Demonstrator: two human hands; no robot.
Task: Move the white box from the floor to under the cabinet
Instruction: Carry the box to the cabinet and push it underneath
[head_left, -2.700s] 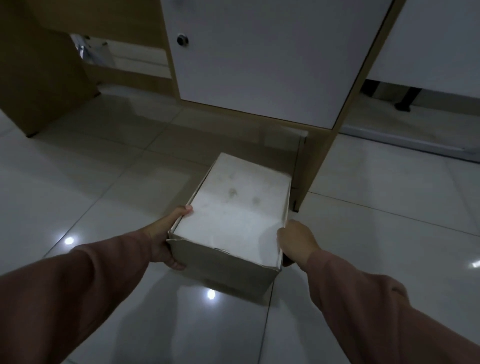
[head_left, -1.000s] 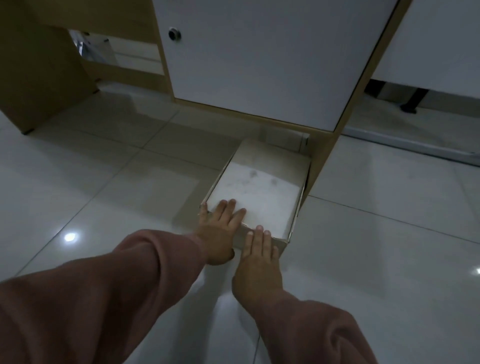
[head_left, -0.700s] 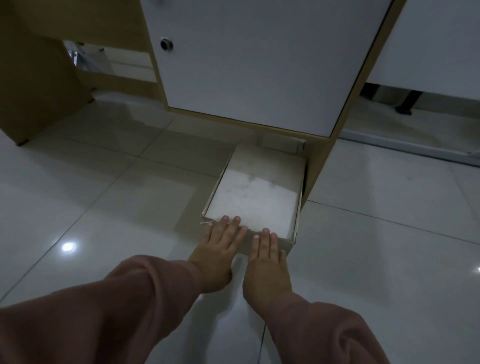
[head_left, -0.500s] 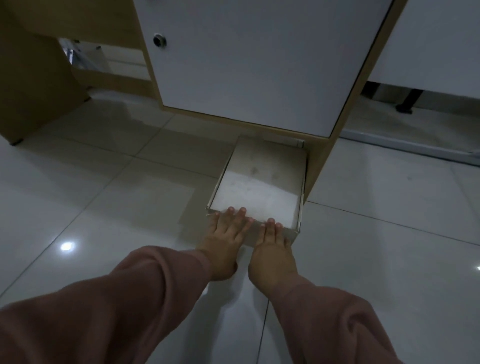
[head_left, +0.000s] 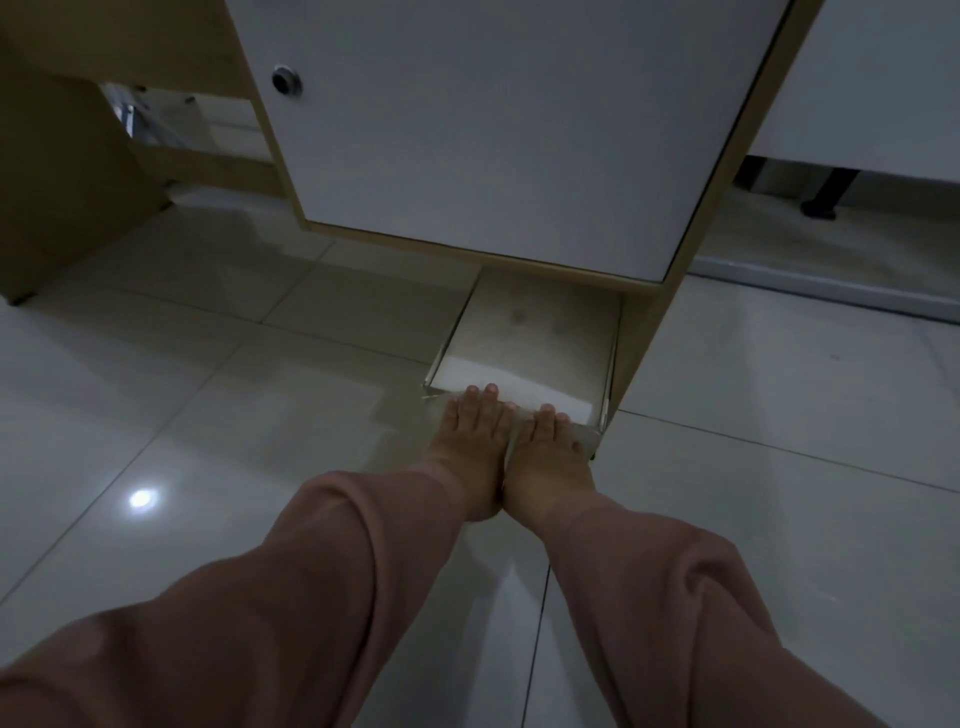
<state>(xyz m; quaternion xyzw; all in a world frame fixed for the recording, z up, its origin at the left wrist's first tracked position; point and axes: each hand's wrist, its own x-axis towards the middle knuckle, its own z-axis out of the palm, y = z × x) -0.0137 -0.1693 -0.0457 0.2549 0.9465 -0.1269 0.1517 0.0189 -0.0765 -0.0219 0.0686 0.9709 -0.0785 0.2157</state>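
Note:
The white box (head_left: 535, 338) lies on the tiled floor, its far part under the white-doored cabinet (head_left: 493, 119) and in its shadow. The box's right side runs close along the cabinet's wooden side panel (head_left: 644, 332). My left hand (head_left: 475, 441) and my right hand (head_left: 545, 457) lie side by side, palms flat against the box's near face, fingers stretched out and fingertips over its top edge. Neither hand grips anything. Pink sleeves cover both arms.
Glossy tiled floor (head_left: 208, 426) spreads to the left and right. A wooden panel (head_left: 67, 171) stands at the far left. A round lock (head_left: 285, 80) sits on the cabinet door. A second white unit (head_left: 883, 78) and a dark leg (head_left: 826, 197) are at the far right.
Both hands left the box's sides and went flat on its near face. The box has slid away from me, further under the cabinet.

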